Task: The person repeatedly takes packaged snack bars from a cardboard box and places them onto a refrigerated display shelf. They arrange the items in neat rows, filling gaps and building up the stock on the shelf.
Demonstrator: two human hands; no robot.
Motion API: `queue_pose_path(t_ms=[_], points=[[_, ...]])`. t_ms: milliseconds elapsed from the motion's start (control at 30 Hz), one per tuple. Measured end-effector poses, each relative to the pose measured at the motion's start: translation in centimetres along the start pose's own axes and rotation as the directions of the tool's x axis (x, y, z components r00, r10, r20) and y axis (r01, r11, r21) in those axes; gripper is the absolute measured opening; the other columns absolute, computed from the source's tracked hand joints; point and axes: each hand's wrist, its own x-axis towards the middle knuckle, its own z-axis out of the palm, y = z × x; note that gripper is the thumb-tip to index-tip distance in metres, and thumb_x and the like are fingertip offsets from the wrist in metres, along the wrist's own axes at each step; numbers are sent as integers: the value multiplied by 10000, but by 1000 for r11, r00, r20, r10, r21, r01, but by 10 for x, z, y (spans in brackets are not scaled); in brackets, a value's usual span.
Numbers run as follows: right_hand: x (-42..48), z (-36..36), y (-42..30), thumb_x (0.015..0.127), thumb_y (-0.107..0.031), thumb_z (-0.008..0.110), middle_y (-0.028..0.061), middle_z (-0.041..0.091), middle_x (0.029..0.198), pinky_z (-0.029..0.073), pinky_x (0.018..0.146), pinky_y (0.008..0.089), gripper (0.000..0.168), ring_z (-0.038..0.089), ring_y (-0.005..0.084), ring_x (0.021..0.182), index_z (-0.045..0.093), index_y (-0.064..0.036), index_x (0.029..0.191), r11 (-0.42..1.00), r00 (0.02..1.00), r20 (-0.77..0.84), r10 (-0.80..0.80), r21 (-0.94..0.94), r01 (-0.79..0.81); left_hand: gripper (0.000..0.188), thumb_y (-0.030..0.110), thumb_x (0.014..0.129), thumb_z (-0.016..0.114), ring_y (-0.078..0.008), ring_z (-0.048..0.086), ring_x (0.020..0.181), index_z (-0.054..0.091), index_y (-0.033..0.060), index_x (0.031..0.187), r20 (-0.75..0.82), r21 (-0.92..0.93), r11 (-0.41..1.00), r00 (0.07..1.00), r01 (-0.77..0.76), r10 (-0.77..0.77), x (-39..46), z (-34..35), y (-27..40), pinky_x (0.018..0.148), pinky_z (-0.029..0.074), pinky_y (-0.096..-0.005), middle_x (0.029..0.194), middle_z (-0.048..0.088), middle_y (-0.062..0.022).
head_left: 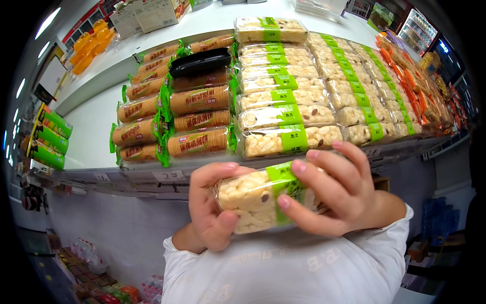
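Note:
Before my chest I hold a clear-wrapped puffed-rice snack bar [248, 197] with a green label band, slightly tilted. My left hand [214, 205] grips its left end, thumb below and fingers behind. Around the right end curl the fingers of my right hand [334, 190], with fingertips on the green band. Just beyond, rows of similar wrapped snack bars [262, 142] fill the shelf, one bar [271, 30] lying on top at the back. Left of them are stacked brown biscuit rolls [201, 142] in packs with green ends. A black packet [201, 62] rests on those rolls.
Orange-wrapped snacks [421, 91] line the shelf's right side. Green canisters [51, 138] stand at far left. An orange packaged item [91, 45] and cardboard boxes [152, 15] sit on the upper white ledge. Price tags [169, 175] run along the shelf's front edge. Cartons [87, 281] stand lower left.

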Motion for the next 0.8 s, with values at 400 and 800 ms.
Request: queue_pose_path(t_ms=[400,800], points=[[57,29,165,750,-175,938,165,632,1391,530,1034,484,709,629,409,1231,644,-100,1390,953,903,369,218,118,-278,401,262,1048,579,-370,618,1203,535,-23,1328,235,904,144,748,-403,621,44,-51,-53,1041,512,-465,1332,586,-240],[65,83,214,839,-199,882,157,576,1466,477,1131,507,662,534,402,1375,609,-101,1433,990,903,427,53,93,-102,298,252,982,625,-382,634,1121,628,38,1189,233,913,136,767,-384,598,37,-54,-53,939,501,-493,1282,616,-199]])
